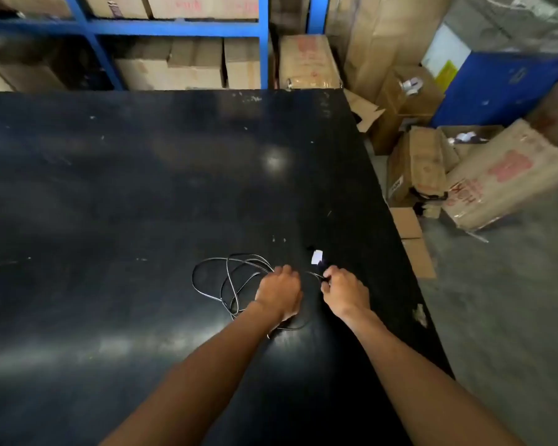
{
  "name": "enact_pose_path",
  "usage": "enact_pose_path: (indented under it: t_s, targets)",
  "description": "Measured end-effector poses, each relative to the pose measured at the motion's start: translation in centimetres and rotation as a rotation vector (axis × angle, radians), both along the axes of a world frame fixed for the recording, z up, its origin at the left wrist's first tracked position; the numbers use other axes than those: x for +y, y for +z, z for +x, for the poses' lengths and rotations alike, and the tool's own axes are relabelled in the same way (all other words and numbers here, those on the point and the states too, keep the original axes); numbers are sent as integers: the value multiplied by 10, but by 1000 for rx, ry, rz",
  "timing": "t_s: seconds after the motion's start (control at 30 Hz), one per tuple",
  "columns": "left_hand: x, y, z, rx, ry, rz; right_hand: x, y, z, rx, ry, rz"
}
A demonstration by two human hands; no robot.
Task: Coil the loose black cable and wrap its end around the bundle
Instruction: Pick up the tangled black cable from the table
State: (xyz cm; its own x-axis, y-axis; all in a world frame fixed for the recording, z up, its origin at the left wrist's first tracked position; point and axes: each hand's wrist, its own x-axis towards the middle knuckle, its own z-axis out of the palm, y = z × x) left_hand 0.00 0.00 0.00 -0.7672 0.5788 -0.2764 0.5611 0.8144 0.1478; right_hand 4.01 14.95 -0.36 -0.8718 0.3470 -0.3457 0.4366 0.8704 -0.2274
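A thin black cable (226, 278) lies in loose, tangled loops on the black table (142, 188), near its right side. My left hand (279, 291) rests fingers-down on the right part of the loops and seems to grip them. My right hand (347, 292) pinches the cable's end just to the right. A small white tag (317, 257) sits on the cable just beyond my right fingers. The strand between my hands is short and partly hidden.
The table's right edge (397, 226) runs close to my right hand, with a concrete floor below. Cardboard boxes (496, 178) are piled on the floor to the right. Blue shelving (174, 27) with more boxes stands behind the table.
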Motion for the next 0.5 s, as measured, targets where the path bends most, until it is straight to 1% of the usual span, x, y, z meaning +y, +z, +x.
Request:
enact_pose_path:
  t_s: [0.03,0.17,0.3,0.33,0.37,0.43,0.47,0.5]
  targets:
    - [4,-2,-4,-12,24,-25,0,-2,-3,-15,-28,-5]
    - [13,-17,-17,-80,185,-12,1,-11,-11,-71,-105,-27]
    - [18,-29,-32,-135,275,59,6,-22,-16,-86,-141,-75]
    - [17,-29,-36,-175,309,109,9,-24,-17,-72,-161,-134]
    - [15,-28,-41,-235,365,185,12,-27,-18,-28,-212,-252]
    - [7,-23,-49,-371,497,394,17,-26,-18,73,-342,-581]
    - [2,-18,-55,-443,551,501,21,-23,-18,115,-409,-701]
    - [-3,-11,-60,-508,605,599,24,-18,-19,142,-461,-774]
